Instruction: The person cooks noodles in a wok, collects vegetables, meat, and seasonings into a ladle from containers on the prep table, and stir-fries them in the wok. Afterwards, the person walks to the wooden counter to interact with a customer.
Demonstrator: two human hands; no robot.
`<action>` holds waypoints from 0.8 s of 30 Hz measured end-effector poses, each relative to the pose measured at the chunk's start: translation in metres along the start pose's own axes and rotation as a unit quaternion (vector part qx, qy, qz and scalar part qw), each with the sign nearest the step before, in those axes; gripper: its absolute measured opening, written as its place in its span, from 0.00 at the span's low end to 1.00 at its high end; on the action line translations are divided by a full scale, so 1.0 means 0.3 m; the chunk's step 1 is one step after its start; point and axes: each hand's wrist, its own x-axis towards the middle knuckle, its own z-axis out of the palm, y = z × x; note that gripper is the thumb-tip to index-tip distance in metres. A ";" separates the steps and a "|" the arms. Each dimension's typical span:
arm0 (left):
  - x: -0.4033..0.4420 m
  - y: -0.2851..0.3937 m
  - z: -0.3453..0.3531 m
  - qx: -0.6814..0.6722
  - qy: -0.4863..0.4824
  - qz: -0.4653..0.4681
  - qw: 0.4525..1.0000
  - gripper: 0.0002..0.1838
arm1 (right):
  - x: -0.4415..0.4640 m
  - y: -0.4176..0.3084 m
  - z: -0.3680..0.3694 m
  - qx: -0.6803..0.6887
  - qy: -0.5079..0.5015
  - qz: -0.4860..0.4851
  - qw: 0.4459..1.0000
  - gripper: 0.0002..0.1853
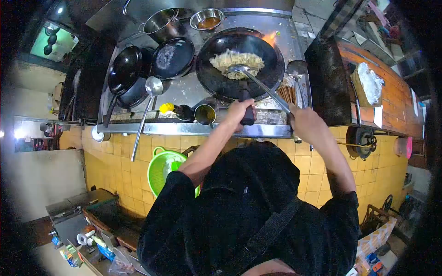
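My left hand [239,113] is wrapped round the dark handle of a wok [214,76] on the stove. In the wok lies a heap of pale, shredded-looking food [248,60]; its exact kind is not clear. My right hand [306,122] is closed on the long metal handle of a ladle [271,94], whose head rests in the food. Orange flame [270,38] shows at the wok's far right rim. Close to my left hand stand a metal cup [205,114] and a dark bottle with a yellow cap [177,110].
Left of the wok are a black pan [172,60], a lidded black wok [125,69] and another ladle [146,117] jutting over the stove edge. Behind sit a steel pot [161,26] and a bowl of brown liquid [207,22]. A green basket [159,172] is on the floor.
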 end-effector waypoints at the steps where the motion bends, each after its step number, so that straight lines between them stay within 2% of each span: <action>1: 0.027 -0.074 -0.020 0.056 0.038 0.007 0.998 0.09 | 0.003 0.011 0.048 -0.014 0.058 -0.019 0.998 0.23; 2: -0.010 -0.135 0.009 -0.023 0.054 0.024 0.998 0.07 | 0.004 0.010 0.055 -0.016 0.062 -0.021 0.998 0.23; 4: -0.147 -0.158 0.078 0.036 -0.026 0.011 0.999 0.05 | 0.016 -0.015 0.062 -0.027 0.093 -0.050 0.994 0.16; 5: -0.217 -0.151 0.109 -0.003 -0.041 -0.019 0.999 0.06 | 0.014 -0.033 0.020 0.016 0.029 0.030 0.999 0.24; 6: -0.261 -0.133 0.129 -0.041 -0.056 -0.048 0.996 0.07 | 0.008 -0.029 -0.014 0.018 0.030 0.029 0.999 0.24; 8: -0.240 -0.047 0.117 -0.026 -0.027 -0.079 0.996 0.07 | -0.009 0.013 -0.057 0.025 -0.002 -0.053 0.998 0.24; 9: -0.154 -0.012 0.066 -0.004 -0.036 -0.062 0.997 0.07 | -0.015 0.049 -0.032 0.005 0.052 -0.105 0.993 0.24; 10: -0.085 -0.012 0.013 0.015 -0.043 -0.048 0.998 0.09 | -0.016 0.046 -0.022 0.007 0.046 -0.106 0.993 0.24; 11: -0.078 -0.024 0.005 0.014 -0.037 -0.049 0.998 0.09 | -0.004 0.035 -0.014 -0.009 0.032 -0.065 0.997 0.25; 12: -0.064 -0.024 0.008 0.051 -0.007 -0.006 0.999 0.10 | 0.015 0.014 -0.009 -0.023 0.024 -0.027 0.999 0.25; 13: -0.048 -0.032 0.012 0.086 0.026 0.037 0.995 0.12 | 0.007 -0.022 -0.017 -0.019 0.041 -0.032 0.998 0.16; 14: -0.055 -0.101 0.018 0.075 0.046 0.009 0.996 0.09 | 0.014 -0.024 0.000 -0.017 0.044 -0.040 0.998 0.16; 16: -0.210 -0.105 0.112 0.011 0.009 -0.036 0.999 0.06 | 0.033 -0.003 0.037 -0.045 0.062 -0.033 0.997 0.24; 18: -0.258 -0.114 0.126 -0.009 -0.044 -0.076 0.996 0.08 | 0.016 -0.010 -0.032 -0.010 0.045 -0.019 0.999 0.24; 19: -0.240 -0.090 0.111 -0.011 -0.015 -0.087 0.996 0.05 | 0.001 -0.007 -0.057 -0.004 0.031 -0.040 0.999 0.24; 20: -0.157 -0.124 0.002 0.280 -0.160 0.215 0.922 0.07 | -0.011 -0.005 -0.064 0.003 0.016 -0.062 0.998 0.24; 21: -0.130 -0.016 0.006 0.135 -0.080 0.066 0.985 0.07 | -0.017 -0.013 -0.056 0.002 0.010 -0.062 0.998 0.24; 22: -0.116 0.067 0.024 -0.016 0.004 -0.085 0.996 0.07 | -0.016 -0.033 -0.047 -0.018 0.001 -0.029 0.999 0.21; 23: -0.115 0.037 0.015 -0.017 0.003 -0.087 0.996 0.07 | -0.017 -0.045 -0.039 -0.038 -0.006 0.005 0.999 0.18; 24: -0.101 -0.004 0.000 0.004 0.021 -0.044 0.999 0.07 | -0.011 -0.045 -0.025 -0.039 -0.003 0.007 0.999 0.18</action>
